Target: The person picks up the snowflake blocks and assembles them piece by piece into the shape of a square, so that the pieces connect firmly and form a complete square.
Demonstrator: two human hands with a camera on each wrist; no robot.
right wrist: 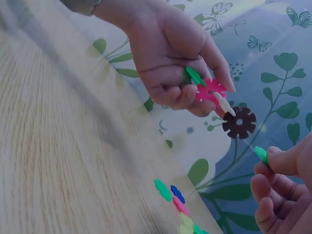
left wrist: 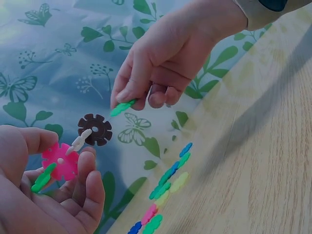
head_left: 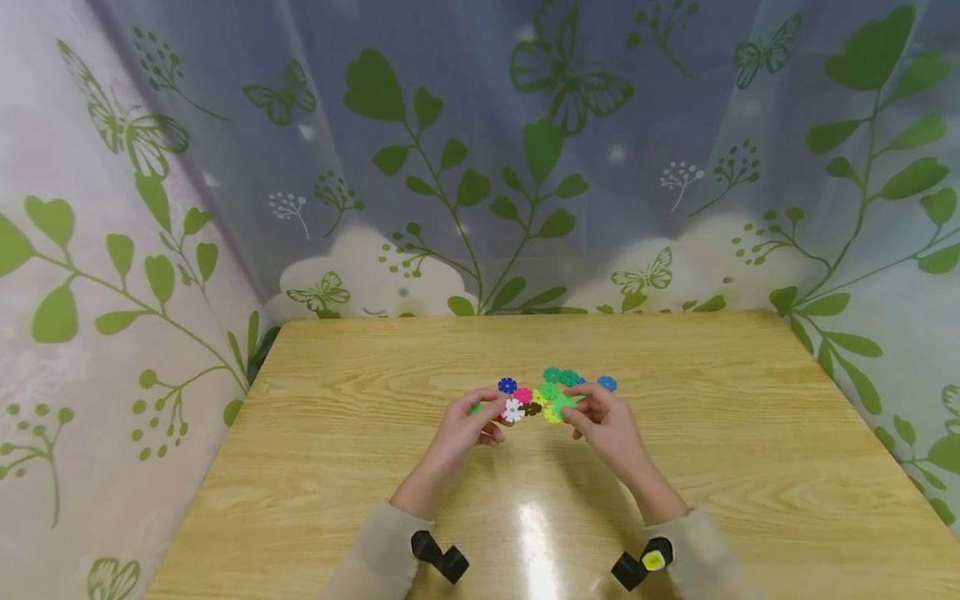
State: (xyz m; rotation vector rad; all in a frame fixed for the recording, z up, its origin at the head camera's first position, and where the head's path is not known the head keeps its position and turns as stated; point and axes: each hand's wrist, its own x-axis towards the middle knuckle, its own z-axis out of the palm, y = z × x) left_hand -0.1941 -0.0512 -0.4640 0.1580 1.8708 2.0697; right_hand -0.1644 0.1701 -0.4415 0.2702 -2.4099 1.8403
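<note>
Between its thumb and fingers, my left hand (head_left: 468,423) holds a small chain of notched plastic snowflake discs. In the left wrist view the chain has a green disc (left wrist: 44,178), a pink disc (left wrist: 68,169), a white disc (left wrist: 79,141) seen nearly edge-on, and a dark brown disc (left wrist: 101,138) at its free end. My right hand (head_left: 613,427) pinches a single bright green disc (right wrist: 261,154) between thumb and fingertips. That disc points toward the brown one, with a small gap between them. Both hands are raised above the table.
Loose discs lie in a cluster on the wooden table (head_left: 360,375) beyond the hands, among them a dark blue disc (head_left: 507,385), a teal disc (head_left: 552,375) and a lighter blue disc (head_left: 607,383). A leaf-patterned curtain (head_left: 465,233) hangs behind the table. Black wrist mounts sit on both sleeves.
</note>
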